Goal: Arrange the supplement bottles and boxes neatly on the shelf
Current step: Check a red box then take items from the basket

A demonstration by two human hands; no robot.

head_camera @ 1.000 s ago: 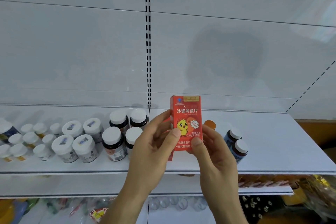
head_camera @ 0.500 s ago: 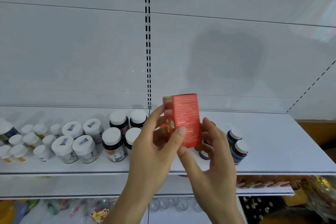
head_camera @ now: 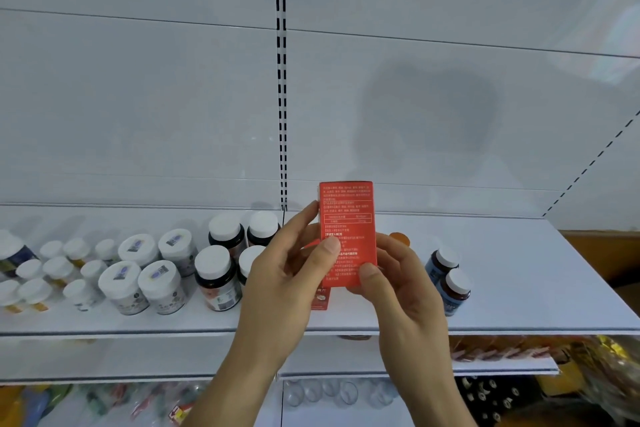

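I hold a small red supplement box [head_camera: 348, 218] upright in front of the white shelf [head_camera: 519, 288], its printed text side facing me. My left hand [head_camera: 287, 274] grips its left edge with thumb on the face. My right hand [head_camera: 398, 284] pinches its lower right corner. Behind my left hand a second red box [head_camera: 320, 298] stands on the shelf, mostly hidden. Dark bottles with white caps [head_camera: 216, 274] stand to the left, two blue-labelled bottles [head_camera: 450, 274] to the right.
White jars [head_camera: 138, 274] and several small white-capped bottles [head_camera: 52, 274] fill the shelf's left part. An orange cap [head_camera: 400, 238] peeks behind my right hand. The shelf's right end is bare. A lower shelf [head_camera: 415, 366] and packaged goods lie below.
Both hands have turned the red box about its upright axis: the front with the yellow chick has swung away, and the side with white text now faces me.
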